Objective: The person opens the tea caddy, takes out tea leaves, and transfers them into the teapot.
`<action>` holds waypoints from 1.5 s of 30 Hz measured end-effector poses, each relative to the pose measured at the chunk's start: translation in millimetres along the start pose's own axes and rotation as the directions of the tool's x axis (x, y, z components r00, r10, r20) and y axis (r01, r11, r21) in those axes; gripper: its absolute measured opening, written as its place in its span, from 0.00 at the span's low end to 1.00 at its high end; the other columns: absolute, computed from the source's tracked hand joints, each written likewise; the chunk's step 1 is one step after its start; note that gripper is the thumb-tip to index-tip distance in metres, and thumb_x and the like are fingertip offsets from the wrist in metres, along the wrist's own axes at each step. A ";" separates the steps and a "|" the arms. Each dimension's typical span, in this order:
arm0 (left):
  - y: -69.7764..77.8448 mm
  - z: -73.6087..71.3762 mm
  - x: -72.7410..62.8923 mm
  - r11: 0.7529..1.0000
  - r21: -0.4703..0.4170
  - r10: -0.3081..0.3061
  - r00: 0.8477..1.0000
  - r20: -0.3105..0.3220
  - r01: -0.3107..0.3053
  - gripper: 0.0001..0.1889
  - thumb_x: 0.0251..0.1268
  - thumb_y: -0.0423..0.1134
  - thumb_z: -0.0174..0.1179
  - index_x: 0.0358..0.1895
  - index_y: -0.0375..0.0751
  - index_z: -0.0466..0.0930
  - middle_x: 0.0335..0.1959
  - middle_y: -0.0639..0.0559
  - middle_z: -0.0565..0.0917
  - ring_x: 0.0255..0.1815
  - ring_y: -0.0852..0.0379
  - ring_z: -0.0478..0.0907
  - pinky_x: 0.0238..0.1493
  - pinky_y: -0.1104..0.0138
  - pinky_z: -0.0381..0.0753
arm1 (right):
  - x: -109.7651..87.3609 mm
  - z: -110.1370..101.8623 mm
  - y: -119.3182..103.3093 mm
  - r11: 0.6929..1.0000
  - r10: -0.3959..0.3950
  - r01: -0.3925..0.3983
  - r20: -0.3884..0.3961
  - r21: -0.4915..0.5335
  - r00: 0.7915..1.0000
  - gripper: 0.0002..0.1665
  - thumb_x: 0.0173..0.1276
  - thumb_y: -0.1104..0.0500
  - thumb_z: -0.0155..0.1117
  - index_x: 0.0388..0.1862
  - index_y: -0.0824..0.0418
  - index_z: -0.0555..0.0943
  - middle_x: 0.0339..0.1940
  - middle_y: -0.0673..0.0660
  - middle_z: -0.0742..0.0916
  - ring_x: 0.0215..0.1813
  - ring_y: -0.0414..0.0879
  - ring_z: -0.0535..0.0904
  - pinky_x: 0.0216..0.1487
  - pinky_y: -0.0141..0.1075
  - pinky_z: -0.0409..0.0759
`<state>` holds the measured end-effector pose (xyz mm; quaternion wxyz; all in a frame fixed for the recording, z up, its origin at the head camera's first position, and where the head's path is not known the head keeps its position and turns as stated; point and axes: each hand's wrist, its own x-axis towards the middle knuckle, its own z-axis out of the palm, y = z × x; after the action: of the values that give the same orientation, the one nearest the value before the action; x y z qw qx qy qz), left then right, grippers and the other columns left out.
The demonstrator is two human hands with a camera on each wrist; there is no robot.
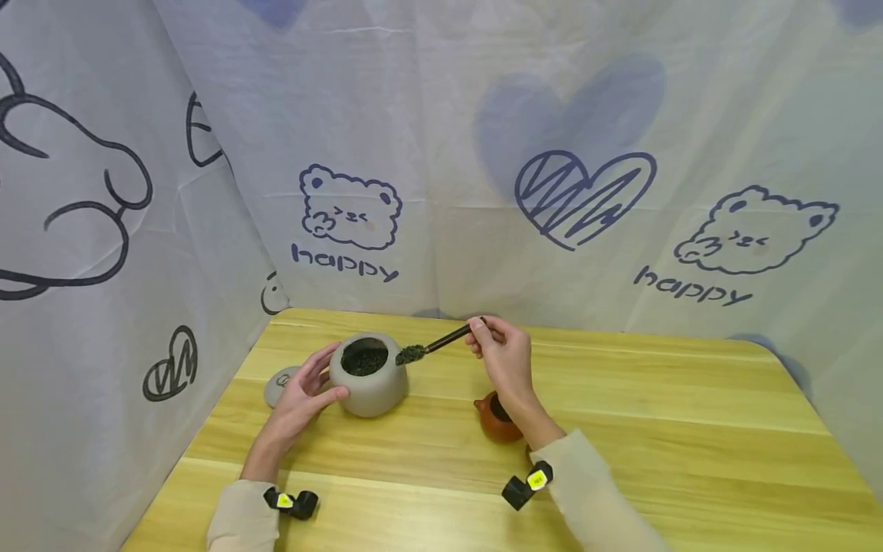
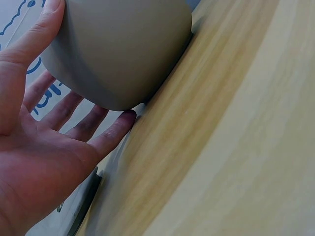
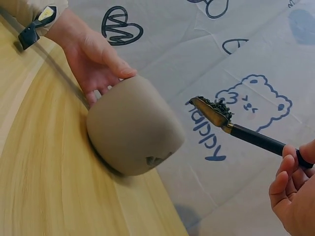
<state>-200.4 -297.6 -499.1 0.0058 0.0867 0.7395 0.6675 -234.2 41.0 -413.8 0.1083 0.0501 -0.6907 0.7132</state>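
A round grey tea canister (image 1: pixel 375 395) stands uncovered on the table, dark tea leaves (image 1: pixel 364 360) showing inside its mouth. My left hand (image 1: pixel 298 402) holds it from the left, thumb on the near side and fingers spread round the far side; the left wrist view shows the fingers (image 2: pixel 106 135) low by its base. My right hand (image 1: pixel 508 364) pinches the black handle of a tea scoop (image 3: pixel 256 139). The scoop's brass-coloured blade carries a heap of dark leaves (image 3: pixel 216 107), just right of the canister's rim. Below my right hand sits a reddish-brown teapot (image 1: pixel 491 423), partly hidden by the wrist.
The canister's grey lid (image 1: pixel 276 389) lies on the table left of my left hand. A light wooden table (image 1: pixel 676 429) spreads to the right. White printed cloth (image 1: pixel 455 253) hangs behind it and along the left side.
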 end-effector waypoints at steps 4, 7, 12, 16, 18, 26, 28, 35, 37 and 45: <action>0.8 0.2 0.4 1.000 -0.008 0.001 1.000 -0.001 -0.001 0.41 0.69 0.29 0.66 0.82 0.45 0.57 0.81 0.43 0.59 0.79 0.40 0.58 0.67 0.74 0.71 | -1.2 -10.7 -1.0 1.000 0.009 -0.009 -0.002 0.012 1.000 0.13 0.78 0.61 0.63 0.45 0.71 0.87 0.30 0.64 0.87 0.28 0.43 0.81 0.32 0.29 0.82; 1.2 0.1 0.6 1.000 -0.006 0.001 1.000 -0.002 -0.001 0.41 0.69 0.29 0.66 0.82 0.45 0.57 0.81 0.43 0.59 0.79 0.41 0.57 0.67 0.74 0.70 | -2.4 -18.9 -1.8 1.000 0.020 -0.019 -0.008 0.012 1.000 0.13 0.78 0.61 0.63 0.45 0.71 0.86 0.31 0.66 0.87 0.28 0.43 0.80 0.32 0.29 0.82; 1.7 0.1 0.2 1.000 0.001 -0.009 1.000 -0.002 0.009 0.41 0.70 0.30 0.66 0.82 0.46 0.56 0.81 0.43 0.59 0.79 0.40 0.58 0.66 0.76 0.70 | -4.5 -32.0 -2.9 0.999 0.035 -0.035 -0.019 0.018 0.999 0.13 0.78 0.61 0.63 0.46 0.72 0.86 0.30 0.64 0.86 0.28 0.43 0.80 0.31 0.29 0.82; 1.8 -0.3 -0.3 1.000 0.000 -0.014 1.000 0.001 0.014 0.41 0.70 0.30 0.66 0.82 0.46 0.56 0.82 0.42 0.58 0.79 0.40 0.57 0.66 0.76 0.71 | -6.6 -41.0 -2.4 0.999 0.026 -0.025 -0.031 0.021 0.999 0.14 0.78 0.61 0.62 0.45 0.74 0.85 0.29 0.62 0.86 0.28 0.43 0.79 0.31 0.30 0.81; 1.8 -0.8 -0.4 1.000 -0.002 -0.015 1.000 0.004 0.015 0.41 0.70 0.30 0.66 0.82 0.46 0.56 0.82 0.42 0.58 0.79 0.40 0.57 0.66 0.76 0.71 | -8.3 -45.1 -1.4 1.000 0.018 -0.018 -0.040 0.016 0.999 0.14 0.78 0.61 0.62 0.45 0.74 0.85 0.29 0.61 0.86 0.28 0.43 0.79 0.31 0.31 0.82; 1.7 -1.6 0.2 1.000 0.015 -0.009 1.000 0.004 0.009 0.41 0.70 0.30 0.66 0.82 0.46 0.56 0.81 0.42 0.59 0.79 0.41 0.58 0.66 0.75 0.71 | -17.4 -61.0 1.8 0.999 0.027 -0.025 -0.071 0.031 0.997 0.13 0.78 0.62 0.62 0.45 0.74 0.85 0.28 0.60 0.85 0.27 0.43 0.79 0.30 0.30 0.81; 1.6 -1.6 0.1 1.000 0.017 -0.008 1.000 0.005 0.008 0.41 0.70 0.30 0.66 0.82 0.47 0.56 0.81 0.43 0.59 0.79 0.41 0.58 0.66 0.75 0.71 | -19.3 -64.8 2.2 0.999 0.029 -0.026 -0.074 0.041 0.997 0.13 0.78 0.63 0.62 0.45 0.75 0.84 0.27 0.59 0.85 0.27 0.43 0.79 0.30 0.31 0.81; 0.6 -1.3 0.4 1.000 0.020 0.005 1.000 0.010 -0.005 0.41 0.70 0.30 0.66 0.82 0.47 0.56 0.82 0.42 0.58 0.79 0.40 0.57 0.66 0.76 0.70 | -25.3 -79.0 4.5 0.999 0.035 -0.033 -0.093 0.020 0.995 0.14 0.78 0.62 0.61 0.46 0.76 0.84 0.27 0.58 0.85 0.28 0.43 0.80 0.31 0.30 0.82; 0.0 -1.3 0.8 1.000 0.022 0.009 1.000 0.010 -0.009 0.41 0.70 0.30 0.66 0.82 0.47 0.56 0.82 0.42 0.58 0.79 0.39 0.57 0.66 0.76 0.71 | -27.3 -82.7 4.8 0.999 0.039 -0.037 -0.103 0.014 0.994 0.15 0.79 0.61 0.61 0.46 0.76 0.84 0.27 0.58 0.85 0.28 0.42 0.80 0.31 0.30 0.82; -0.5 -1.1 0.9 1.000 0.012 0.019 1.000 0.016 -0.019 0.41 0.70 0.29 0.66 0.82 0.46 0.56 0.82 0.42 0.58 0.79 0.39 0.57 0.66 0.75 0.71 | -35.4 -98.1 9.3 0.998 0.059 -0.058 -0.124 0.011 0.991 0.17 0.79 0.60 0.61 0.46 0.77 0.83 0.28 0.58 0.85 0.29 0.43 0.80 0.32 0.30 0.82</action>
<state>-201.5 -298.6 -499.4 0.0048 0.0991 0.7426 0.6623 -194.3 135.5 -434.7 0.1300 -0.0143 -0.6810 0.7205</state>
